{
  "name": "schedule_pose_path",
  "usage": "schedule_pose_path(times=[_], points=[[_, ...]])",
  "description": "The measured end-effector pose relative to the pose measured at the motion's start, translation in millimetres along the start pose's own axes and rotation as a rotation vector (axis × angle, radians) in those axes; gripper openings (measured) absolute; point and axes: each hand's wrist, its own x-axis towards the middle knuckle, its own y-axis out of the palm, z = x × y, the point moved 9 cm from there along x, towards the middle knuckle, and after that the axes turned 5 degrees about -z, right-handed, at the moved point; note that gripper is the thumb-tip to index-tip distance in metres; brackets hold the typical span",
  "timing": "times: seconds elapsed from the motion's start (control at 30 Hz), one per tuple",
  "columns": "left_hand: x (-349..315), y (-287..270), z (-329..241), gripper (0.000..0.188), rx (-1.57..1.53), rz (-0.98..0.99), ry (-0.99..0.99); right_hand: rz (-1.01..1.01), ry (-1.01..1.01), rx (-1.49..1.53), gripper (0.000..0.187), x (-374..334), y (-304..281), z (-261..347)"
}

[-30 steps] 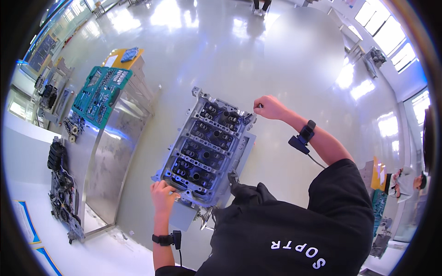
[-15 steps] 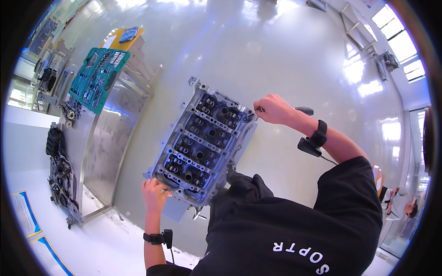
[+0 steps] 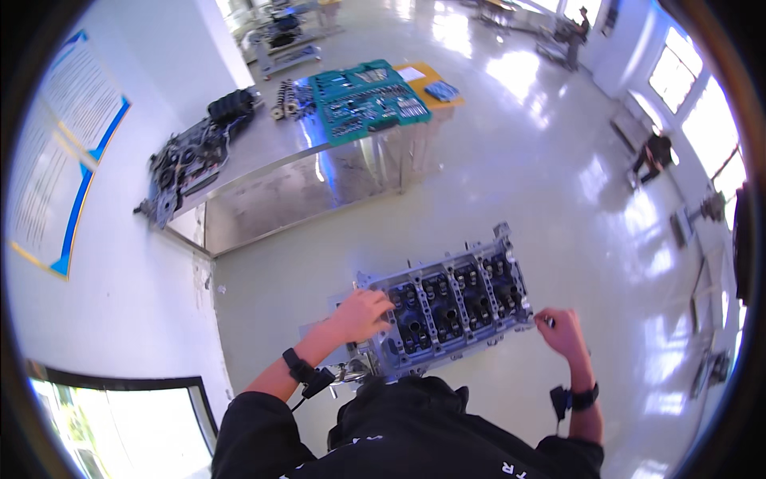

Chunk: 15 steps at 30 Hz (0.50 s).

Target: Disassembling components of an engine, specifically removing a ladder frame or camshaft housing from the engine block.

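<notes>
A grey metal cylinder head (image 3: 440,307) with dark recesses and rows of round valve parts sits in front of my body. My left hand (image 3: 361,315) rests over its left end, fingers bent and somewhat apart, touching the rim. At the right end, just off the near corner, my right hand (image 3: 563,331) is closed in a fist. A small dark bit of something shows at its fingers, too little to name. Each wrist carries a black strap with a small black device.
Beyond stands a metal workbench (image 3: 275,156) with an open green socket set (image 3: 369,100), a dark engine assembly (image 3: 191,156), shafts (image 3: 291,100) and a yellow board (image 3: 431,84) bearing a blue cloth (image 3: 441,90). A white wall with posters (image 3: 68,152) rises at the left.
My view has swung left, bringing the workbench ahead and the cylinder head crosswise. The right hand has come slightly away from the corner; the dark handle behind it is mostly hidden.
</notes>
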Motion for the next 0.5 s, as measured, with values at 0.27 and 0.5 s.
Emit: schedule_pose_path(times=[0.27,0.5], points=[[-13,-61,-131,0.028,-0.475,0.088,0.166,0.178,-0.384,0.386,0.017,-32,32,167],[-47,-54,-116,0.029,-0.243,0.134,0.16,0.507,-0.318,0.486,0.041,-51,74,187]])
